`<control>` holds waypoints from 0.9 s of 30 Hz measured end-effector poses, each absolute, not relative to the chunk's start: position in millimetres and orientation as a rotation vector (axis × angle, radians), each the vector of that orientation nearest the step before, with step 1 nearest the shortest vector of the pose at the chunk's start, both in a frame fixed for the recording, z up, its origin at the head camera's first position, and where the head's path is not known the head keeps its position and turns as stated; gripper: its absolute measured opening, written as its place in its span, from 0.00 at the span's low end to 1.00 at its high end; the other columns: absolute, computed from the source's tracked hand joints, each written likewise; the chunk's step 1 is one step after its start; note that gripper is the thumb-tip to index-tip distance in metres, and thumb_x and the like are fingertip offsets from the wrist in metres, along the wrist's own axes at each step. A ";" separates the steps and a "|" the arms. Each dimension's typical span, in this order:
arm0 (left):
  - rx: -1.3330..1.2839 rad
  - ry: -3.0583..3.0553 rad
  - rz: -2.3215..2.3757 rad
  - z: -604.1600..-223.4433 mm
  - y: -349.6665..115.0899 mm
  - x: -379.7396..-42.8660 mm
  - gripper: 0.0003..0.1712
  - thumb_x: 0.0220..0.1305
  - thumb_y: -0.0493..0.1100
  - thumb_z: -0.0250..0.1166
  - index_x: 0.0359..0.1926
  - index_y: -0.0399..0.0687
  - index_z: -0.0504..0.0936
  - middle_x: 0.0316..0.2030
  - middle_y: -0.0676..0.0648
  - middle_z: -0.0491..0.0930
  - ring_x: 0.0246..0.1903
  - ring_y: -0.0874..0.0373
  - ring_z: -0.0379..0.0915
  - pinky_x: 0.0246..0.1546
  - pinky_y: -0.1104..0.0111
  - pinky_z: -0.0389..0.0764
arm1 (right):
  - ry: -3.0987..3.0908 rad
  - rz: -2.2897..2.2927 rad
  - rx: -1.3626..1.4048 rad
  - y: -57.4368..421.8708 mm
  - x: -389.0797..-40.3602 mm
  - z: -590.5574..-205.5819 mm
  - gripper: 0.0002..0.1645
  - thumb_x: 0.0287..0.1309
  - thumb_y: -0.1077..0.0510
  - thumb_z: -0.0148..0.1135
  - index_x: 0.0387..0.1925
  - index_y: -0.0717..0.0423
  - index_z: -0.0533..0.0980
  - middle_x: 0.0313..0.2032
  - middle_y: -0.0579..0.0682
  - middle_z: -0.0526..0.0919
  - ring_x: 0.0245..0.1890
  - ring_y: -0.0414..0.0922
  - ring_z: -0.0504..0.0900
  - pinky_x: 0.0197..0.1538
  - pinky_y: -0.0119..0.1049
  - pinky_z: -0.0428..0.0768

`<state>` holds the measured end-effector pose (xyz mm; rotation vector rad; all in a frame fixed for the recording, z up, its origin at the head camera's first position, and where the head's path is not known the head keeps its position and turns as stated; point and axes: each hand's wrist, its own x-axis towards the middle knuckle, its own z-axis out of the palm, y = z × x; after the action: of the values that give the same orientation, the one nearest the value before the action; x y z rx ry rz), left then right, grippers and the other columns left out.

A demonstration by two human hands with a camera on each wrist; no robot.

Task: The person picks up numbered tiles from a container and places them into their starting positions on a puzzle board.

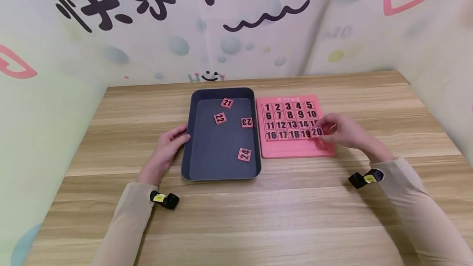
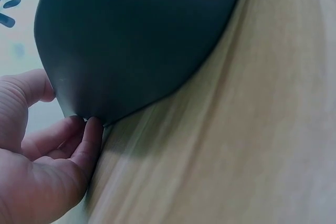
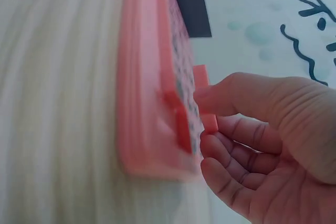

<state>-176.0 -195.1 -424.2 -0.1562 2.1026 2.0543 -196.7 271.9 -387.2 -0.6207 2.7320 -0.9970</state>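
My right hand (image 1: 341, 131) pinches the pink number tile marked 20 (image 1: 316, 132) between thumb and fingers. The tile is over the right end of the fourth row on the pink number board (image 1: 292, 151), partly covering the 15 tile. In the right wrist view, the held tile (image 3: 210, 123) stands off the board's face (image 3: 139, 129). Tiles 1 to 19 lie in ordered rows on the board. My left hand (image 1: 167, 149) holds the left side of the dark tray (image 1: 207, 171), its thumb at the rim and its fingers (image 2: 92, 135) against the outer wall.
Loose tiles 21 (image 1: 227, 102), 22 (image 1: 219, 118), 23 (image 1: 246, 122) and 24 (image 1: 244, 154) lie apart inside the tray. Tray and board sit side by side on a wooden table (image 1: 288, 225). Behind them rises a printed white wall (image 1: 148, 48).
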 end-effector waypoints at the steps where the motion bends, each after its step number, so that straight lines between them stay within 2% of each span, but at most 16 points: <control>1: -0.159 2.101 2.055 -424.2 -195.2 -175.7 0.28 0.65 0.29 0.52 0.65 0.27 0.60 0.64 0.31 0.60 0.44 0.73 0.71 0.47 0.82 0.71 | 2.741 -0.988 -0.628 273.6 -197.0 -388.2 0.16 0.41 0.69 0.72 0.35 0.69 0.78 0.29 0.53 0.80 0.30 0.44 0.77 0.34 0.29 0.78; 12: -0.149 2.107 2.046 -423.0 -196.7 -173.7 0.28 0.65 0.30 0.52 0.65 0.28 0.60 0.64 0.32 0.61 0.47 0.71 0.70 0.47 0.82 0.70 | 2.831 -0.884 -0.659 275.7 -197.0 -391.1 0.15 0.39 0.70 0.72 0.33 0.69 0.79 0.28 0.53 0.80 0.29 0.47 0.78 0.32 0.30 0.78; 20: -0.145 2.117 2.042 -422.5 -195.7 -174.3 0.28 0.65 0.30 0.53 0.65 0.27 0.60 0.64 0.31 0.61 0.47 0.71 0.69 0.47 0.82 0.70 | 2.839 -0.858 -0.576 270.6 -194.4 -392.4 0.09 0.41 0.72 0.70 0.26 0.65 0.77 0.26 0.53 0.79 0.26 0.44 0.76 0.28 0.28 0.76; 27: -0.146 2.123 2.031 -422.8 -196.0 -174.6 0.28 0.65 0.30 0.53 0.65 0.27 0.60 0.64 0.32 0.61 0.47 0.71 0.69 0.47 0.82 0.70 | 2.841 -0.830 -0.567 269.8 -195.5 -391.6 0.09 0.40 0.71 0.71 0.26 0.66 0.78 0.24 0.51 0.79 0.25 0.44 0.76 0.28 0.29 0.76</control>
<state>-174.6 -196.0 -422.8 -0.1462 2.1230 2.0306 -195.5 269.8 -391.6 -0.5667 2.8411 -0.8302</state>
